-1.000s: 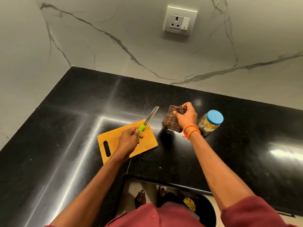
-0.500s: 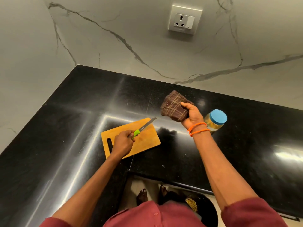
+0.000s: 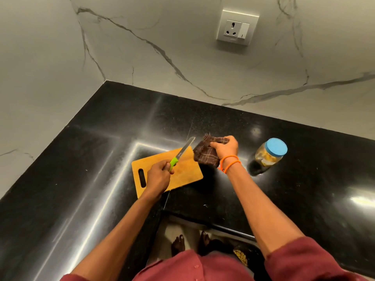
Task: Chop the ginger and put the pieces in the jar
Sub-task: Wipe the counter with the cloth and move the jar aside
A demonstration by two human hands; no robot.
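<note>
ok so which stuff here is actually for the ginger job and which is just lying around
For the job:
knife, held in the left hand
chopping board
jar, blue lid on

Just there:
checked cloth, gripped by the right hand
wall socket

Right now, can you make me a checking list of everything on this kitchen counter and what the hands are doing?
Surface: black counter, shiny, a few pale specks.
Job's things: wooden cutting board bare, no ginger seen; jar upright, blue lid on, yellowish pieces inside; knife, green handle.
Clutter: brown checked cloth beside the board.
Hands: left hand grips the knife over the board; right hand grips the cloth close to the blade tip.
Cables: nothing seen.
Surroundings: marble wall, wall socket with switch, nothing plugged in.
</note>
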